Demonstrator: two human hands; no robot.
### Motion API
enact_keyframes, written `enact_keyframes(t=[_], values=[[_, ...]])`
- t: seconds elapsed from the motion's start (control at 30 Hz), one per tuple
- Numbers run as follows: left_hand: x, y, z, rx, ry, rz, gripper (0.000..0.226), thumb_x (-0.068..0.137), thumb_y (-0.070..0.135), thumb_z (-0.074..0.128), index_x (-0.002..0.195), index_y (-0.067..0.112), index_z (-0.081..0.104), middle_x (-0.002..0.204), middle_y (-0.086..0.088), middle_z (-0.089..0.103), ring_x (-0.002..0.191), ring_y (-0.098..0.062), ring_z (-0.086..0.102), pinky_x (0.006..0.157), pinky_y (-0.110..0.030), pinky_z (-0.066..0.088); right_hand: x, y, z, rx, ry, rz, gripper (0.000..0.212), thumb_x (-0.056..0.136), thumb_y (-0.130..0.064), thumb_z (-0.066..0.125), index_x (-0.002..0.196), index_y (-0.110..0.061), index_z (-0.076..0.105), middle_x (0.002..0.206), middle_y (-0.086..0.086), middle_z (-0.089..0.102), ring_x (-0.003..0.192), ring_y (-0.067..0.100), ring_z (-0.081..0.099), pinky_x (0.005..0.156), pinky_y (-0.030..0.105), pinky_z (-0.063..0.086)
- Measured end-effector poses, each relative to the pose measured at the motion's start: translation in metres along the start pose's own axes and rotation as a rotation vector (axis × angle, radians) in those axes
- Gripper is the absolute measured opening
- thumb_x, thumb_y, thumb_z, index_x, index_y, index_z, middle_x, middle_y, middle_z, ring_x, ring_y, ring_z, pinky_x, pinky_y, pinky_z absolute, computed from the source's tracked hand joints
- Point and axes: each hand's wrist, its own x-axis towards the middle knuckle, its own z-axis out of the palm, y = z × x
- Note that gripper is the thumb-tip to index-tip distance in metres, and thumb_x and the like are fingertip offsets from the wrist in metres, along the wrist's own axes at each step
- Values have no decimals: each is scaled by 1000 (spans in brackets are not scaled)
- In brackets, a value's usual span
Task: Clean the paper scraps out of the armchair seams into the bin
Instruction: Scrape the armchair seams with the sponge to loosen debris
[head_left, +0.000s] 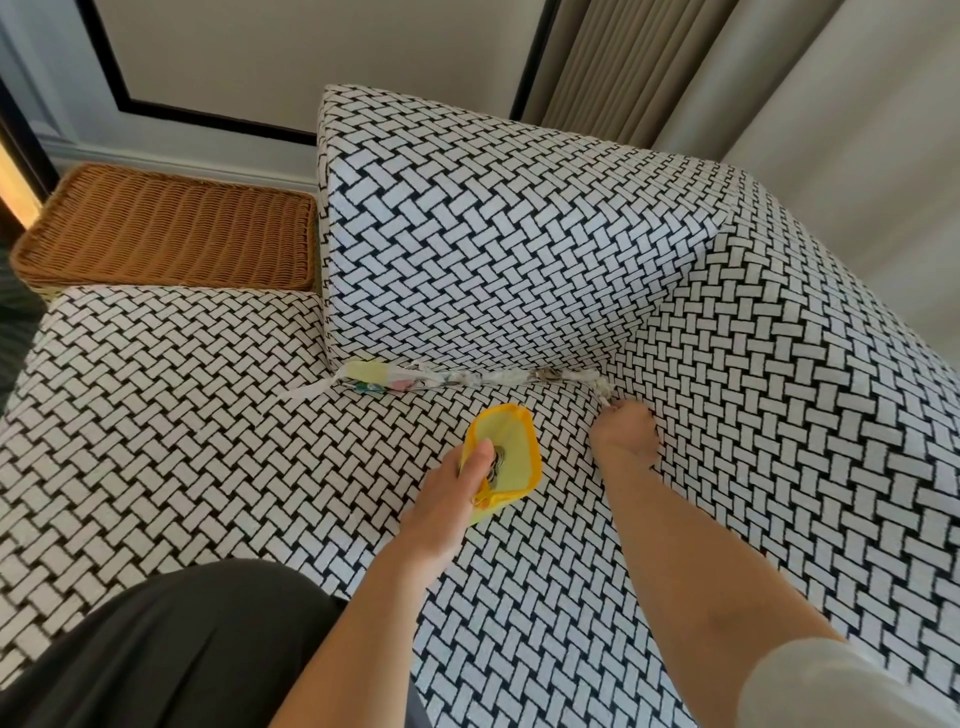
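Note:
A black-and-white woven-pattern armchair (467, 249) fills the view. Several paper scraps (415, 378), yellow, pink and white, are wedged along the seam between the back cushion and the seat. My left hand (447, 499) grips a small yellow bin (506, 457) by its rim, thumb inside, with a few scraps in it. My right hand (626, 431) is curled at the seam's right corner, its fingertips pinching a pale scrap (604, 391) that sticks out there.
A brown wicker basket (166, 228) stands behind the left armrest. Beige curtains (675, 62) hang at the back right. My dark-clothed lap (171, 654) is at the lower left, against the seat's front.

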Motion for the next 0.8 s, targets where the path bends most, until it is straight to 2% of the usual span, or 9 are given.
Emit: enact_keyframes(t=[0.13,0.3,0.5,0.63,0.73,0.8], values=[[-2,4,1,15,-5,8,99,51,100,26,131,42,41,133,7,48,125,-17,44,111,-51,23,-2,1,-2,-27,22,-38,23,96,-19,44,105,-9,64,83,8,61,68,21,52,60,27,41],[-4,7,1,4,-9,-1,96,48,101,26,125,45,42,134,7,47,126,-17,42,112,-51,21,-6,2,-3,-45,65,-71,23,96,-20,46,102,-9,65,88,11,67,68,21,53,57,27,42],[-8,13,2,-29,-27,18,91,48,97,28,119,41,40,131,5,48,123,-17,44,112,-50,24,-18,7,-8,9,82,-105,21,96,-23,44,98,-14,62,77,6,60,64,21,53,53,22,37],[-6,9,2,-14,-24,6,85,51,100,26,117,49,42,131,7,49,124,-18,44,112,-52,21,-34,18,-12,52,91,-213,18,95,-23,48,96,-12,63,96,7,59,64,15,49,45,19,30],[-4,7,2,10,-13,-7,87,51,100,25,119,49,44,131,7,50,125,-19,43,112,-52,22,-40,22,-13,22,67,-232,19,95,-24,48,100,-12,60,112,7,51,68,17,53,53,24,41],[-5,7,3,16,-8,8,88,50,100,26,117,46,45,128,8,52,123,-18,45,111,-52,24,-42,21,-15,18,55,-224,17,95,-23,47,100,-12,59,114,5,51,70,18,54,56,26,42]])
